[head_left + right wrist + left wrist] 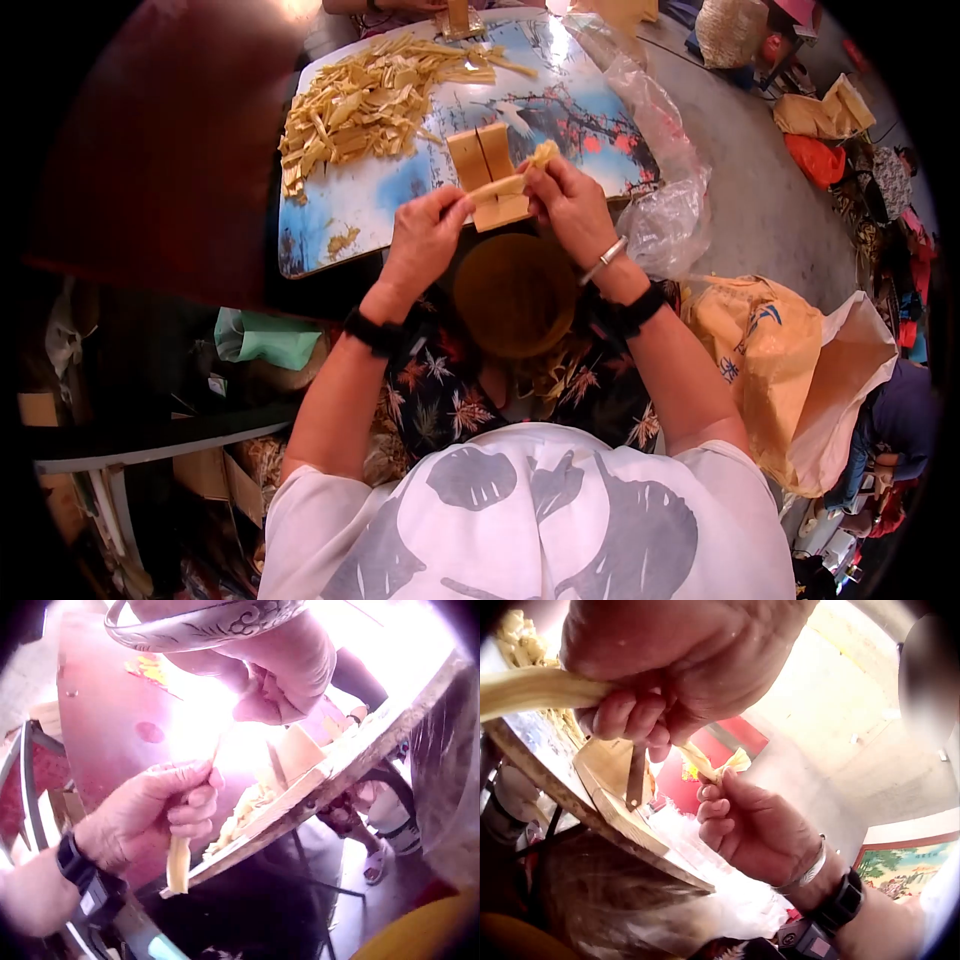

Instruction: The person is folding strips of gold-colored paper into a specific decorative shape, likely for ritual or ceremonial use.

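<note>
Both hands hold a pale yellow, flexible strip (495, 189) stretched between them. My left hand (425, 235) grips one end, which sticks out below the curled fingers (196, 814) in the right wrist view. The other end is pinched by my right hand (578, 212), and its ruffled tip (739, 760) shows above the fingers in the left wrist view. Just beyond the strip, at the table's near edge, stands a wooden block (465, 158) with an upright metal blade (635, 776) set in it. A heap of similar yellow strips (350, 110) lies at the table's far left.
The table (395, 190) has a painted bird-and-blossom top. A round brown container (515, 295) sits below my hands, between the knees. Clear plastic (665, 200) hangs along the table's right side, and a yellow sack (745, 330) stands by my right arm. Another person sits across the table.
</note>
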Demonstrator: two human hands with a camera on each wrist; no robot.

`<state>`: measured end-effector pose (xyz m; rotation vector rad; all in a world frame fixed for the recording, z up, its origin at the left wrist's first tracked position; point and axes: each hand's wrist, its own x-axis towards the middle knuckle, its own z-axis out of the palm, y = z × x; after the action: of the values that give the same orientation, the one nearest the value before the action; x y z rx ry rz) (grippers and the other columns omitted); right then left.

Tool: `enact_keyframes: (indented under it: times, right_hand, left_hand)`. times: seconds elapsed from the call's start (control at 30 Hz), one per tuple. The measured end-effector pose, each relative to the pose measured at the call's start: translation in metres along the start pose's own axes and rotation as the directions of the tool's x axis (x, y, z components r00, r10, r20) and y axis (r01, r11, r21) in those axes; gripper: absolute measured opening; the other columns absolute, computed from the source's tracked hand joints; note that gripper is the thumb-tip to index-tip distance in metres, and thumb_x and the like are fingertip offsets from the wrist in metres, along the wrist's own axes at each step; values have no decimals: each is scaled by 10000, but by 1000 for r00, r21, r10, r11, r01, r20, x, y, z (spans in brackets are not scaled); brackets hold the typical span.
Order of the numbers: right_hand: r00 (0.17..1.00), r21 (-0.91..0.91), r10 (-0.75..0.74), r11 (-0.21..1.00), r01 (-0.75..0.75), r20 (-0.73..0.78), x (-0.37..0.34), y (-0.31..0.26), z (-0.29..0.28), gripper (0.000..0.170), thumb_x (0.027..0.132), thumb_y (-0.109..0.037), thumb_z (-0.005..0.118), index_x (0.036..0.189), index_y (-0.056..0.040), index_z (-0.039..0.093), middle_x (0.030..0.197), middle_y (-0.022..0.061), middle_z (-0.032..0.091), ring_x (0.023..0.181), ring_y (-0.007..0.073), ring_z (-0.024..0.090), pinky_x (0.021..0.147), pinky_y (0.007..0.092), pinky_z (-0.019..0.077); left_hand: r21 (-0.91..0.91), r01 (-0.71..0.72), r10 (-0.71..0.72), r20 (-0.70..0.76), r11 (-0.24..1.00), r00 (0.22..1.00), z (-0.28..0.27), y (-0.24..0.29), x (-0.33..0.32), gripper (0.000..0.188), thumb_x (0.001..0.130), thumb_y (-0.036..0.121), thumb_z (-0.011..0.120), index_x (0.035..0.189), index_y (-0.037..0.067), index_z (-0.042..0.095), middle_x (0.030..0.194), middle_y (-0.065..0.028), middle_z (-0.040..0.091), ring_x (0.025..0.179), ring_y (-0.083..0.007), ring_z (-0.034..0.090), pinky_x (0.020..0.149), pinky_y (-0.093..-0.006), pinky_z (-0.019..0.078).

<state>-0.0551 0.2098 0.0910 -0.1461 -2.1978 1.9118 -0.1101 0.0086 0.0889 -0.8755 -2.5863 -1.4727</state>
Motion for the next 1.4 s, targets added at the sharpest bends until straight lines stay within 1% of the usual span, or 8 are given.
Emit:
enact_keyframes:
  times: [0.37, 0.57, 0.93, 0.97, 1.07, 1.1, 1.27, 1.4]
  right_hand:
    - [898, -728, -427, 648, 225, -103, 67, 61, 19, 177, 903, -214, 601, 873, -42, 570, 805, 177, 639, 757, 409, 610, 663, 473, 469]
    - [981, -511, -192, 843, 168, 5, 10, 26, -5, 198, 876, -215, 660, 933, -38, 592, 723, 156, 640, 691, 343, 644, 641, 432, 499]
    - [952, -294, -307, 909, 295, 6, -89, 34, 25, 187, 886, -160, 655, 1039, -52, 663, 865, 140, 607, 731, 311, 621, 645, 368, 510]
    - [948, -272, -318, 914, 302, -18, -97, 33, 28, 166, 888, -130, 644, 1032, -49, 660, 878, 141, 602, 745, 320, 624, 653, 372, 515]
    - [925, -315, -362, 870, 379, 114, -134, 26, 36, 137, 876, -93, 639, 1003, -44, 646, 899, 149, 603, 775, 346, 630, 686, 392, 530]
    - [910, -289, -361, 866, 408, 202, -147, 28, 37, 98, 882, -76, 624, 975, -44, 627, 931, 154, 602, 799, 361, 634, 694, 409, 537]
    - [929, -357, -310, 860, 365, 202, -174, 35, 34, 128, 867, -82, 645, 987, -37, 649, 952, 140, 610, 876, 336, 636, 724, 382, 539]
    - [891, -535, -439, 727, 429, 117, -168, 39, 33, 123, 815, -82, 671, 921, -31, 631, 976, 123, 618, 906, 322, 625, 712, 383, 538]
  left_hand:
    - [56, 156, -140, -228, 986, 964, 26, -56, 54, 202, 915, 189, 605, 847, 26, 703, 617, -32, 585, 586, -107, 546, 563, -279, 440]
    - [-589, 377, -376, 131, 715, 917, 9, -32, 17, 202, 975, 174, 555, 1036, 25, 676, 764, -13, 623, 656, -95, 545, 618, -235, 444]
    - [-151, 215, -238, -158, 965, 958, 65, 15, -98, 197, 975, 199, 603, 1026, 27, 683, 849, 0, 641, 759, -108, 584, 746, -236, 485]
    - [-517, 602, -645, 119, 608, 754, 64, 5, -106, 257, 971, 295, 614, 987, 48, 685, 858, -18, 654, 762, -120, 613, 753, -296, 516]
    - [-692, 670, -506, 694, -270, 512, 56, -7, -129, 289, 966, 338, 616, 990, 55, 671, 877, -33, 668, 787, -134, 642, 748, -328, 535]
    - [-696, 659, -450, 705, -285, 548, 60, -10, -132, 275, 959, 290, 630, 1037, 28, 662, 888, -29, 674, 801, -136, 654, 724, -285, 538]
    - [-480, 724, -547, 475, 496, 689, 64, -11, -139, 202, 934, 152, 619, 1078, 19, 666, 922, -56, 686, 767, -189, 662, 686, -283, 532]
    - [221, 197, -267, 360, 955, 894, 60, 12, -139, 168, 864, 98, 609, 1020, 96, 672, 926, -165, 658, 790, -344, 655, 688, -377, 534]
